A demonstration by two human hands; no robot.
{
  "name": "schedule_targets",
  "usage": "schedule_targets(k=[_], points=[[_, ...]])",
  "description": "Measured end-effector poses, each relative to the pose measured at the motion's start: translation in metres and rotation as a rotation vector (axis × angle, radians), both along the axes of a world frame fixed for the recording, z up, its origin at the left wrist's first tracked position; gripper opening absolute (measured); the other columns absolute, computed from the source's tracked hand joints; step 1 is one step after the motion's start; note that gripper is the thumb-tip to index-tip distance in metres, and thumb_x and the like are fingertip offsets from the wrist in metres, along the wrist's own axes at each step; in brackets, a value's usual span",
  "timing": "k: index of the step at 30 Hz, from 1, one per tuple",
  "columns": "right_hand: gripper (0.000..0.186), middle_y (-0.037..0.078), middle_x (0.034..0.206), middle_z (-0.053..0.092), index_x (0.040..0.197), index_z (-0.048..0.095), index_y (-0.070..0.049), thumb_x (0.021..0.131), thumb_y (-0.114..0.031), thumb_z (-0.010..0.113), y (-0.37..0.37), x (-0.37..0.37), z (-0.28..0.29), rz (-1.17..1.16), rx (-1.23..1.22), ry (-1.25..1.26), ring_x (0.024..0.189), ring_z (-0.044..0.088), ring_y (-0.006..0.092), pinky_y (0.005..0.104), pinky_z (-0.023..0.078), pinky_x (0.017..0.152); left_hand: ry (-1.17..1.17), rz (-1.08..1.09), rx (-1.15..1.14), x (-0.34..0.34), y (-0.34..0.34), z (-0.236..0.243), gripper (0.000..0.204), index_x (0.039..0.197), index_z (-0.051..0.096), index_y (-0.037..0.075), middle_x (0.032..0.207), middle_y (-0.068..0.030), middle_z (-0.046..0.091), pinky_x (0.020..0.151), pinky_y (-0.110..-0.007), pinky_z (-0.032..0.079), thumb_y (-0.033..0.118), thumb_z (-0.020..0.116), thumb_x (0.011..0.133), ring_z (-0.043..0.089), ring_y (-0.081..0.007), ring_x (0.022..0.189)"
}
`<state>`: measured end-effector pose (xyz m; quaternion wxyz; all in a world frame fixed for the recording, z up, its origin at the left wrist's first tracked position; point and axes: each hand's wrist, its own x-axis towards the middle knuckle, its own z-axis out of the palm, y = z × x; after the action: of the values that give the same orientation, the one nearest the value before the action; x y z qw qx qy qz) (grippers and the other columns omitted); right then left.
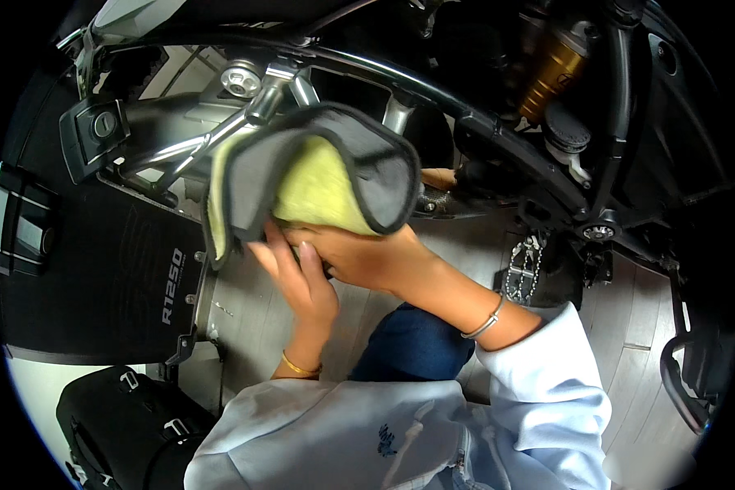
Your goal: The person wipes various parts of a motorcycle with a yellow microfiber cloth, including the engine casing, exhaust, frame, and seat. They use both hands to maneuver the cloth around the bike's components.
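Note:
A thick microfibre cloth (318, 184), grey on one side and yellow on the other with a dark border, is bunched up in front of the motorcycle's side. My right hand (363, 255) reaches in from the right and is closed on the cloth's lower middle, its fingertips mostly hidden. My left hand (292, 273) is just below and to the left, its fingers and thumb pinched at the cloth's lower edge against the right hand. The cloth's raised folds cover part of the motorcycle's silver tubing (196, 149) behind it.
A motorcycle's dark frame tube (465, 114) crosses the top. At the left is a black side case (90, 286) with a lock (104, 124); below it is a black bag (122, 425). A gold shock absorber (557, 72) and a toothed footpeg (524, 269) are to the right, above a plank floor (641, 327).

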<state>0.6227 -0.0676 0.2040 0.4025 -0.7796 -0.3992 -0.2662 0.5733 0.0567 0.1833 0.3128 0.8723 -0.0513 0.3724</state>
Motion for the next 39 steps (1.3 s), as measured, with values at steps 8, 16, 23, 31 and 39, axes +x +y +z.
schedule_targets(k=[8, 16, 23, 31, 39], points=[[0.035, 0.011, 0.113, 0.064, 0.119, 0.059, -0.003, 0.085, -0.012, 0.055, 0.032, 0.034, 0.020, -0.177, 0.250, -0.277, 0.105, 0.063, 0.0266, 0.0343, 0.052, 0.088, -0.233, -0.034, 0.062, 0.054, 0.015, 0.042, 0.052, 0.141, 0.042, -0.003, 0.149, -0.0305, 0.023, 0.114, -0.047, 0.018, 0.028, 0.036, 0.100, 0.025, -0.0417, 0.140], [0.035, 0.011, 0.114, 0.062, 0.116, 0.061, -0.001, 0.084, -0.011, 0.054, 0.050, 0.002, -0.004, -0.232, 0.203, -0.081, 0.097, 0.063, 0.0235, 0.0313, 0.053, 0.081, -0.109, -0.052, -0.162, 0.025, 0.010, 0.013, 0.059, 0.139, 0.043, -0.007, 0.136, -0.0231, 0.046, 0.106, -0.040, 0.030, 0.034, 0.031, 0.097, 0.043, -0.0317, 0.126], [0.035, 0.011, 0.121, 0.059, 0.113, 0.062, 0.000, 0.082, -0.014, 0.055, 0.029, -0.017, -0.012, -0.187, 0.129, -0.094, 0.100, 0.062, 0.0243, 0.0333, 0.053, 0.082, -0.136, -0.093, -0.209, 0.009, -0.007, 0.005, 0.066, 0.136, 0.044, -0.007, 0.139, -0.0186, 0.049, 0.111, -0.044, 0.022, 0.035, 0.026, 0.089, 0.043, -0.0321, 0.126], [0.017, 0.009, 0.090, 0.061, 0.092, 0.063, -0.004, 0.082, -0.014, 0.055, 0.000, -0.051, -0.035, -0.078, 0.140, 0.180, 0.085, 0.063, 0.0250, 0.0318, 0.053, 0.069, -0.078, -0.161, -0.176, -0.028, 0.010, -0.059, 0.061, 0.134, 0.044, -0.009, 0.135, -0.0235, 0.050, 0.105, -0.044, 0.036, 0.033, 0.029, 0.092, 0.048, -0.0318, 0.124], [0.034, 0.013, 0.109, 0.062, 0.105, 0.065, -0.008, 0.077, -0.027, 0.064, -0.038, -0.077, -0.095, -0.048, -0.202, 0.582, 0.106, 0.058, 0.0322, 0.0434, 0.047, 0.090, -0.019, -0.427, 0.373, -0.047, 0.012, -0.139, 0.047, 0.128, 0.053, -0.004, 0.132, -0.0239, 0.053, 0.102, -0.048, 0.039, 0.023, 0.059, 0.090, 0.055, -0.0389, 0.118]])
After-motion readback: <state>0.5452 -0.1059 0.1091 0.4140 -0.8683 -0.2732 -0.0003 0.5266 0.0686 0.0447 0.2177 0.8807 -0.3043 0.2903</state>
